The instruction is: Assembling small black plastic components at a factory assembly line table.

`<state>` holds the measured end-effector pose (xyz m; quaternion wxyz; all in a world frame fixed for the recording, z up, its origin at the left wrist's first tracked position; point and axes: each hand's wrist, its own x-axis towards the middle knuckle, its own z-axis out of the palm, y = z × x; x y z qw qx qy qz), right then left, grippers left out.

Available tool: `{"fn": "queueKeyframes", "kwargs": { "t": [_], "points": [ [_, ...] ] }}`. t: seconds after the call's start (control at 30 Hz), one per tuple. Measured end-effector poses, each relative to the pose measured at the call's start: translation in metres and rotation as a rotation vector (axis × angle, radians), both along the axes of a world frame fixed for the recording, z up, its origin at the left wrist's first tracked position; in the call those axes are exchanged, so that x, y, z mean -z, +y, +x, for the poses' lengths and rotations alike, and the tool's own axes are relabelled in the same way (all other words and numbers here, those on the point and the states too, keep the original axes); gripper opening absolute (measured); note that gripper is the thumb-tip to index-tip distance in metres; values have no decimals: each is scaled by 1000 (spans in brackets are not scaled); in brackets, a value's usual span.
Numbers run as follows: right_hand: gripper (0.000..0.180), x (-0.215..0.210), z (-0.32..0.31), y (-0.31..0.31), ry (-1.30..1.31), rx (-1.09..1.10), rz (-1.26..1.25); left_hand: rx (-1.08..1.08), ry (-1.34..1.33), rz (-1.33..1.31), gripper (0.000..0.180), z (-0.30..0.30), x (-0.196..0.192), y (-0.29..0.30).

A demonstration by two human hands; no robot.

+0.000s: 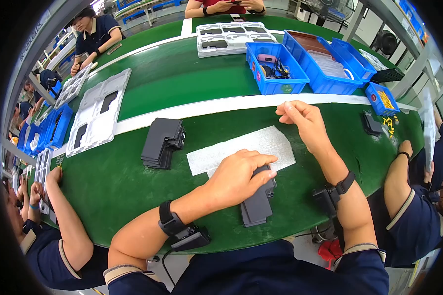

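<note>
Left hand [237,174] covers dark plates [257,209]; right hand [305,123] hovers near white sheet [255,141].

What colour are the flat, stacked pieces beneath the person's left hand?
The flat, stacked pieces are dark grey, showing best in the head view.

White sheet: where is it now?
Head view, centre: the white sheet lies on the green table, partly hidden behind the left hand, with a dark stack to its left.

I can't fully see the near dark stack [256,210] under the left hand [237,178]; whether the right hand [306,127] pinches anything is too small to tell.
</note>
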<state>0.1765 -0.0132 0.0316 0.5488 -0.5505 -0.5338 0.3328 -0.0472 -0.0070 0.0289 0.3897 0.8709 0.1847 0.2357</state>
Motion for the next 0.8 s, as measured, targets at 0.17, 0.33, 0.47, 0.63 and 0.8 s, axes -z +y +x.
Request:
{"fn": "queueKeyframes", "kwargs": {
  "t": [0.17,0.33,0.47,0.63,0.8],
  "points": [
    [25,-5,28,6,70,202,50,-57,-15,66,31,0,-5,1],
    [24,-4,80,8,-112,485,96,-56,-103,10,32,8,-18,2],
    [23,-5,104,2,-630,801,52,-71,-113,-176,38,25,-44,6],
    [40,-7,109,0,-985,1071,-66,-29,-227,-504,58,69,-50,21],
    [16,-3,122,-8,-1268,986,556,-44,-198,-788,76,123,-68,18]
  ]
}}
